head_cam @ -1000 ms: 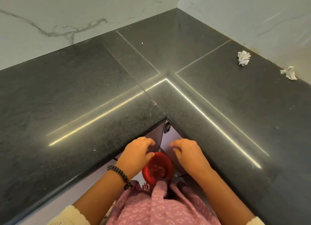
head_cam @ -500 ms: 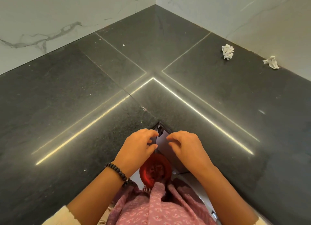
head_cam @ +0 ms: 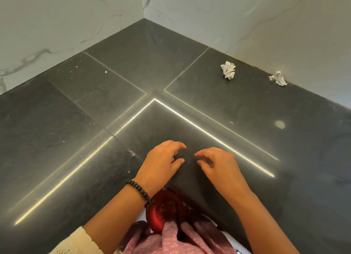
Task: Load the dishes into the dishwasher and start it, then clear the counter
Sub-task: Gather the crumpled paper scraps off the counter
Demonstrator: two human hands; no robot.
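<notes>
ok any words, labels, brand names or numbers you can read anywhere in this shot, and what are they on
None: no readable text, label, brand, number or sign shows in this view.
Dark counter: only seams and light streaks.
Marble wall: only veining.
Two crumpled paper scraps: no print that can be made out.
Red object near the person's body: blurred, no lettering legible.
Pink garment: a small pattern, no words.

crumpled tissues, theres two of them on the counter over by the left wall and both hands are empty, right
Not quite. In the head view the two crumpled tissues lie on the black counter by the right wall, not the left. Both the left hand and right hand are indeed empty.
</notes>
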